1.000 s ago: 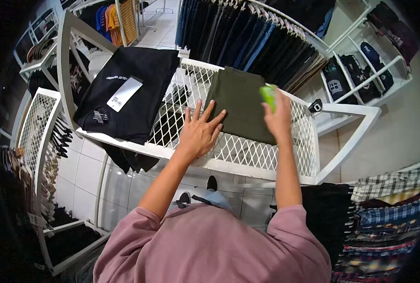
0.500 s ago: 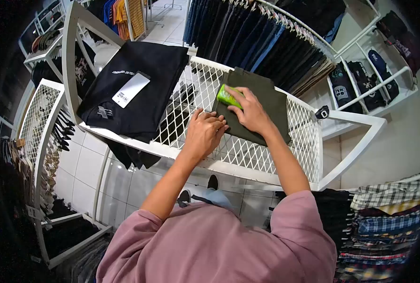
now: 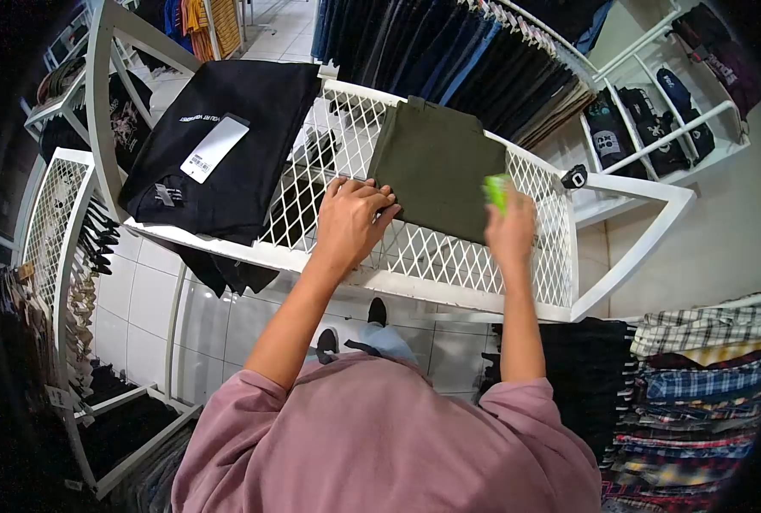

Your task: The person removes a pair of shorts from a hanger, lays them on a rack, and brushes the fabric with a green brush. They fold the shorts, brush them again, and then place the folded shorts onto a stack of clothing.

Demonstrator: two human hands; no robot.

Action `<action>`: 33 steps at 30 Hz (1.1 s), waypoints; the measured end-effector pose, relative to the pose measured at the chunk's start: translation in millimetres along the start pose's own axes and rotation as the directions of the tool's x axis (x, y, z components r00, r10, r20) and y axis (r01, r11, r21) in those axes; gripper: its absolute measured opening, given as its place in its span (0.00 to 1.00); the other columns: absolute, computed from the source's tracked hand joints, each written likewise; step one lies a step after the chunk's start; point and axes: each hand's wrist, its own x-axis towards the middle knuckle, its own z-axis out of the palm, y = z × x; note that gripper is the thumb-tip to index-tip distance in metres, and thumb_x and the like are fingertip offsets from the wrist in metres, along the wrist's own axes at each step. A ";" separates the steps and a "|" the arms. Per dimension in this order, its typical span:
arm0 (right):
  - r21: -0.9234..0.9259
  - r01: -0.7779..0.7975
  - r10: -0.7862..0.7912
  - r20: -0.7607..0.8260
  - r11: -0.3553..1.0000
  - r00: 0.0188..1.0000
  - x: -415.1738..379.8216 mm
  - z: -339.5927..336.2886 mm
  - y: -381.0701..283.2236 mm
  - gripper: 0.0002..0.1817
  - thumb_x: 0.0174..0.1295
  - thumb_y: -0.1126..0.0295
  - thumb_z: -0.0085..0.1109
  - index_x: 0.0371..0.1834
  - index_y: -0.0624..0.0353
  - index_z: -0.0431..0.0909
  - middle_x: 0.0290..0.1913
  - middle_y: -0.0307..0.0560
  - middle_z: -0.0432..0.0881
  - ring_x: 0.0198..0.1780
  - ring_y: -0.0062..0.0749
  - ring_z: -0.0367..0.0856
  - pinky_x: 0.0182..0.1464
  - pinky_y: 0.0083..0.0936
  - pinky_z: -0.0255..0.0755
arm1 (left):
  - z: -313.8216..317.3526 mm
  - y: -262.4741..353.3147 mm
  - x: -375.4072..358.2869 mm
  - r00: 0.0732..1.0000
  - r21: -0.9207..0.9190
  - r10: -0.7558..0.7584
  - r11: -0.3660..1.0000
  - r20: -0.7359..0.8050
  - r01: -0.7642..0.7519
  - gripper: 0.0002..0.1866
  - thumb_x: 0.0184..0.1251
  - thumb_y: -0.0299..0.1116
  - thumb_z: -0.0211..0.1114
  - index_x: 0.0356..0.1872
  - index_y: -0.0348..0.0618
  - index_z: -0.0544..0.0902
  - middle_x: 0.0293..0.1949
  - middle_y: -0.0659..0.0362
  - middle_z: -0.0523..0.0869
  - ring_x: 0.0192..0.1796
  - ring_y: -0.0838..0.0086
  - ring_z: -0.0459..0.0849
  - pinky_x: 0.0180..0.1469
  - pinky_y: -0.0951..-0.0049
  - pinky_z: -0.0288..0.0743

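A folded olive-green garment (image 3: 436, 167) lies flat on the white mesh shelf (image 3: 449, 272). My left hand (image 3: 353, 221) is closed at its near left corner, fingertips curled over the edge. Over the garment's right side, my right hand (image 3: 510, 231) is closed around a small bright green object (image 3: 495, 192), slightly blurred; its kind does not show. To the left rests a folded black T-shirt (image 3: 235, 162) with white lettering, and a white tag (image 3: 215, 148) lies on top of it.
Behind the shelf, dark trousers and jeans (image 3: 431, 51) hang in a row. A slanted white frame bar (image 3: 637, 248) juts out on the right. Folded plaid shirts (image 3: 696, 402) are stacked at lower right, and another mesh rack (image 3: 55, 214) stands at left.
My right hand has swept the green object from the garment's left part across to its right side. My left hand stays by the near left corner. The whole view has shifted slightly.
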 end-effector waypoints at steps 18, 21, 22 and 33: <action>0.397 0.336 -0.363 -0.007 0.854 0.932 36.4 3.0 -64.2 0.31 0.63 0.69 0.70 0.71 0.54 0.73 0.62 0.59 0.77 0.63 0.57 0.78 0.67 0.43 0.71 | -1.3 -0.2 2.7 0.999 0.007 0.011 1.000 0.030 -0.011 0.11 0.61 0.36 0.76 0.39 0.41 0.93 0.48 0.56 0.93 0.56 0.59 0.87 0.60 0.59 0.77; 0.276 0.388 -0.394 -0.038 0.879 0.918 85.3 60.0 -37.1 0.30 0.64 0.67 0.69 0.70 0.54 0.74 0.60 0.60 0.77 0.60 0.58 0.78 0.64 0.46 0.73 | 4.6 -1.8 1.5 0.998 0.007 0.059 0.998 -0.017 -0.059 0.10 0.61 0.36 0.75 0.39 0.42 0.93 0.43 0.56 0.93 0.51 0.60 0.87 0.59 0.59 0.74; 0.194 0.364 -0.357 -0.074 0.911 0.931 107.7 72.4 -22.4 0.30 0.64 0.67 0.69 0.71 0.54 0.74 0.58 0.62 0.76 0.57 0.59 0.79 0.62 0.48 0.73 | 2.1 -2.0 2.4 0.998 0.010 0.052 0.999 -0.024 -0.052 0.10 0.61 0.36 0.75 0.39 0.42 0.93 0.44 0.55 0.93 0.51 0.60 0.87 0.59 0.59 0.74; 0.135 0.301 -0.303 -0.007 0.944 0.953 78.3 54.4 -38.2 0.33 0.62 0.66 0.70 0.73 0.54 0.73 0.60 0.62 0.77 0.61 0.60 0.76 0.65 0.47 0.72 | -5.4 4.3 5.3 1.000 -0.011 -0.022 1.000 0.013 0.023 0.11 0.61 0.36 0.76 0.40 0.41 0.93 0.46 0.55 0.93 0.55 0.59 0.87 0.59 0.60 0.76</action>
